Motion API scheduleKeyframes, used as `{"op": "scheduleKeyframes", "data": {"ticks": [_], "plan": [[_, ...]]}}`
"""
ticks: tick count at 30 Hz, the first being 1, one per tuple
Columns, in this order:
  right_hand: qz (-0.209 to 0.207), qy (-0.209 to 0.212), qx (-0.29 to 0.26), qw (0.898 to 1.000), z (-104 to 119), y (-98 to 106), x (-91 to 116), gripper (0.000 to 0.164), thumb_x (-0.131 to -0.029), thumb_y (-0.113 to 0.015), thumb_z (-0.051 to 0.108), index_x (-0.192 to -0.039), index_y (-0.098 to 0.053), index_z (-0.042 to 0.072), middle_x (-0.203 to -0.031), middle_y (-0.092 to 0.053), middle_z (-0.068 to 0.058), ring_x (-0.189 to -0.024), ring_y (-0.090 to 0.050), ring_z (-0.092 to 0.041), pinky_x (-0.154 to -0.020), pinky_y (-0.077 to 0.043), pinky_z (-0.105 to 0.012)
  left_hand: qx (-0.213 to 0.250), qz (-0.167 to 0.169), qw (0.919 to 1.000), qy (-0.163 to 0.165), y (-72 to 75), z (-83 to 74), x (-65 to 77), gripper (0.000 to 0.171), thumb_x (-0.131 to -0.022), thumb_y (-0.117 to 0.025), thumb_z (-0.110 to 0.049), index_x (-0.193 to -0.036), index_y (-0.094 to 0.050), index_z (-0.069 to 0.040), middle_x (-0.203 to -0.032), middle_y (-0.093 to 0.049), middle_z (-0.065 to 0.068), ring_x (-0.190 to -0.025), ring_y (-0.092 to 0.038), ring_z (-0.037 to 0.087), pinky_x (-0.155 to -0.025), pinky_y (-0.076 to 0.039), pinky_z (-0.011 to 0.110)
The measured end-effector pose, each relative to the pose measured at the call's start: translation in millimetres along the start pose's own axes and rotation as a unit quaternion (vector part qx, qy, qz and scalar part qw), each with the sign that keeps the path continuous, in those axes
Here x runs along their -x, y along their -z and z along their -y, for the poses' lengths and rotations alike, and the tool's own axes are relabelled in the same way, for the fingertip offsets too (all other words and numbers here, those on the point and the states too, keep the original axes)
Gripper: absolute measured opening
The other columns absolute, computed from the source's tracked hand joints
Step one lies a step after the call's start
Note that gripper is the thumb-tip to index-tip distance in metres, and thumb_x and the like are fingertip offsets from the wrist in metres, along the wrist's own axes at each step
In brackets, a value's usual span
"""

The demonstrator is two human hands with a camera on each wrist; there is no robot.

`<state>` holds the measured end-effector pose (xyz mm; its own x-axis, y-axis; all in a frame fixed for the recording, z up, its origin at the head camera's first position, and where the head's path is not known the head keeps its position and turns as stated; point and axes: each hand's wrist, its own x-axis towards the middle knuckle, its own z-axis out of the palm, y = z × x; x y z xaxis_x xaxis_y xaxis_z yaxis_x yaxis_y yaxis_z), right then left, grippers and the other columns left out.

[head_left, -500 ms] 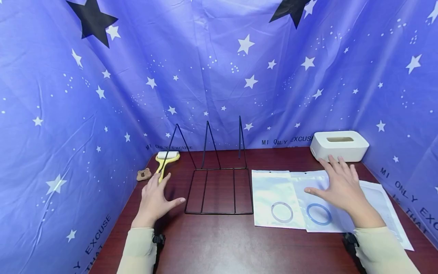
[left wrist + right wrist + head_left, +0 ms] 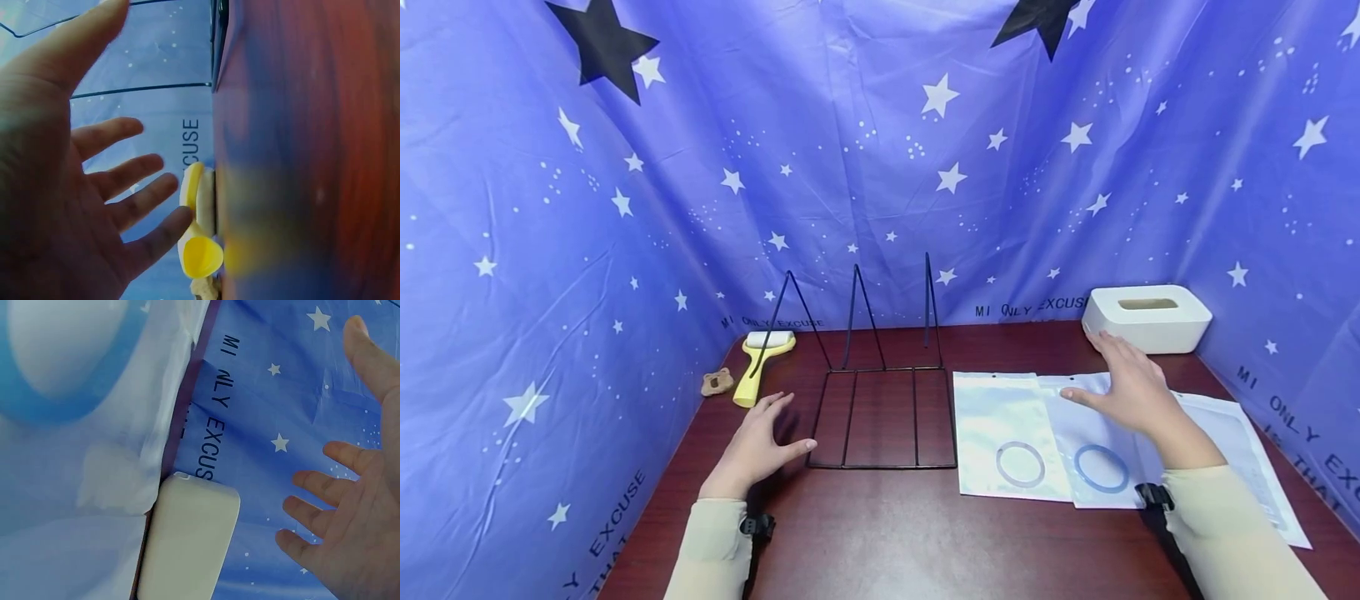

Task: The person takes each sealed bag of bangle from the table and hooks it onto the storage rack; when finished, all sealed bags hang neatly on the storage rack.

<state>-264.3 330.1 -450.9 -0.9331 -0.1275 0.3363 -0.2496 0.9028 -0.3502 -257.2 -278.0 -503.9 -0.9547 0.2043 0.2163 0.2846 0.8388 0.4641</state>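
Observation:
My left hand (image 2: 752, 454) hovers with fingers spread beside a black wire rack (image 2: 880, 467) with three pointed uprights. Its thumb tip is close to the rack's front left corner; whether they touch I cannot tell. Beyond the fingers lies a yellow-handled roller (image 2: 747, 390) with a white cylinder, also in the left wrist view, its yellow handle end (image 2: 203, 257) facing the camera. My right hand (image 2: 1138, 400) is held with spread fingers over overlapping white pouches (image 2: 988, 408), holding nothing. One pouch shows a blue ring (image 2: 1103, 489), another a paler one.
At the back right stands a white box (image 2: 1138, 333) with a slot in its top, just past my right fingertips. A small brown bear-shaped piece (image 2: 717, 382) lies at the left edge. Blue star-printed curtain (image 2: 880, 125) encloses the table (image 2: 880, 542) at the back and sides.
My left hand has drawn back slightly toward me and to the right, uncovering the roller's handle. My right hand has shifted a little left and away from me, its fingers closer together.

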Motion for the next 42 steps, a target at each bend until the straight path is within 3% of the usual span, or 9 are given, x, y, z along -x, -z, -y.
{"op": "scheduleKeyframes", "data": {"ticks": [11, 18, 28, 35, 42], "plan": [[0.029, -0.023, -0.045, 0.998, 4.4, -2.6, -19.7, 0.107, -0.086, -0.082, 0.058, -0.162, -0.031, 0.002, -0.156, -0.036, -0.036, -0.14, -0.033, -0.06, -0.102, -0.024, -0.079, 0.061, 0.041, 0.9971, 0.02, -8.7, 1.7, -0.1, 0.097, -0.082, -0.087, -0.055, -0.154, -0.049, -0.003, -0.139, -0.057, 0.012, -0.119, -0.062, 0.029, -0.103, -0.048, 0.053], [0.049, -0.031, -0.07, 0.996, 9.3, -5.4, -28.9, 0.105, -0.087, -0.082, 0.057, -0.161, -0.033, 0.001, -0.158, -0.032, -0.039, -0.142, -0.03, -0.061, -0.108, -0.023, -0.077, 0.085, 0.055, 0.9944, 0.032, -14.2, 5.3, -1.1, 0.089, -0.084, -0.087, -0.05, -0.152, -0.052, -0.003, -0.128, -0.062, 0.005, -0.109, -0.06, 0.022, -0.095, -0.05, 0.047], [0.099, -0.035, -0.089, 0.99, 5.3, -14.8, -46.4, 0.101, -0.088, -0.079, 0.06, -0.159, -0.036, 0.001, -0.152, -0.041, -0.037, -0.139, -0.04, -0.056, -0.108, -0.032, -0.073, 0.093, 0.068, 0.9926, 0.039, -17.6, 7.0, 1.9, 0.077, -0.084, -0.089, -0.046, -0.143, -0.061, -0.007, -0.116, -0.062, -0.001, -0.097, -0.057, 0.017, -0.087, -0.049, 0.042], [0.132, -0.027, -0.127, 0.983, 3.1, -21.8, -56.5, 0.089, -0.092, -0.082, 0.045, -0.156, -0.041, -0.002, -0.151, -0.044, -0.035, -0.139, -0.042, -0.055, -0.11, -0.033, -0.07, 0.099, 0.07, 0.9922, 0.029, -19.0, 9.5, 1.3, 0.069, -0.082, -0.091, -0.044, -0.136, -0.067, -0.009, -0.109, -0.06, -0.003, -0.091, -0.055, 0.016, -0.084, -0.049, 0.039], [0.153, -0.013, -0.132, 0.979, 0.5, -30.0, -63.3, 0.078, -0.092, -0.083, 0.037, -0.148, -0.05, -0.006, -0.147, -0.051, -0.033, -0.135, -0.048, -0.053, -0.108, -0.04, -0.066, 0.099, 0.068, 0.9924, 0.025, -19.8, 10.0, 1.2, 0.062, -0.08, -0.093, -0.042, -0.13, -0.071, -0.012, -0.104, -0.059, -0.004, -0.088, -0.054, 0.015, -0.081, -0.048, 0.037]]}}
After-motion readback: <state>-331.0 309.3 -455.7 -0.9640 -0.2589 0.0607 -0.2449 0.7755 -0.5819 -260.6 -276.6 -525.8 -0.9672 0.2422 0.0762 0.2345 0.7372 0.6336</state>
